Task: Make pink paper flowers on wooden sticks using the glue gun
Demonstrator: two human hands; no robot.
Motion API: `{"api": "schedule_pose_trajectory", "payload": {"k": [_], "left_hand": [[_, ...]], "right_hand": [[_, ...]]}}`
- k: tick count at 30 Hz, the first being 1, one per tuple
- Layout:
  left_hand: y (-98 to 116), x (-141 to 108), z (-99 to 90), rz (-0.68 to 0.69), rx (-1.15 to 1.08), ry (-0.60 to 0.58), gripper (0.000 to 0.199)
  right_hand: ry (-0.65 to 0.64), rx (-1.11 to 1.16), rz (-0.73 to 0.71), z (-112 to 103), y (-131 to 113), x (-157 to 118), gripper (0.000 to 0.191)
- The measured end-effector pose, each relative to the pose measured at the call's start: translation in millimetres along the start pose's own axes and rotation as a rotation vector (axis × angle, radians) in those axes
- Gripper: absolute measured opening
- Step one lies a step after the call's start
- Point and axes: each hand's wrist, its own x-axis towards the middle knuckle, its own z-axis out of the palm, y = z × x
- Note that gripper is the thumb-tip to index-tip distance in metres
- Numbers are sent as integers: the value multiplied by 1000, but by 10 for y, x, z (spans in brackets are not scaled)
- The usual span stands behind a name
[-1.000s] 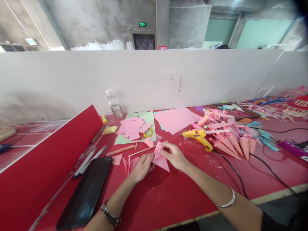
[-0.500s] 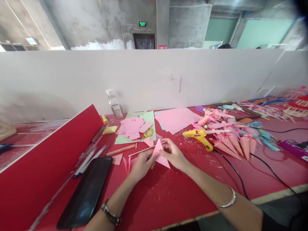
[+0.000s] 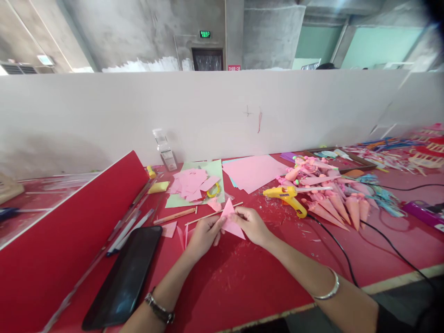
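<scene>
I have left hand (image 3: 206, 235) and right hand (image 3: 254, 226) both pinching the paper (image 3: 232, 227) above the bench (image 3: 222, 282), inside its front edge. The paper's tip sits slightly higher than a second ago; I judge it's being realigned.

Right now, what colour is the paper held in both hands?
Pink; the paper shows best in the head view.

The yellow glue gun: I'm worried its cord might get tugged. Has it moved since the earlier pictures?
No. Judged against the white partition behind it, the yellow glue gun lies in the same spot, at the same slant.
</scene>
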Motion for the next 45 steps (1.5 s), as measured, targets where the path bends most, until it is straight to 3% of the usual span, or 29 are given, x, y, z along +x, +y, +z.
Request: {"api": "schedule_pose_trajectory", "payload": {"k": [4,8,16,20,27,33,38,45], "left_hand": [[3,4,-33,-44,-58,31,42],[32,-3,-52,-65,-126,80,42],[49,-22,-42,-61,-216,39,38],[45,-26,-28,-29,-245,-25,34],[45,-48,-9,13,-106,-177,32],[47,-52,11,32,-58,-178,37],[19,-36,41,49,27,-141,36],[-6,-9,34,-10,-123,-164,35]], "right_hand": [[51,46,-40,2,-12,8,18],[-35,135,-113,9,-39,0,34],[-98,30,-212,-32,-73,-8,23],[-42,19,-171,-44,-52,3,16],[44,34,-42,-13,3,0,18],[26,130,-24,3,-9,-9,12],[73,93,-44,5,-10,-15,22],[-15,179,37,16,12,15,17]]}}
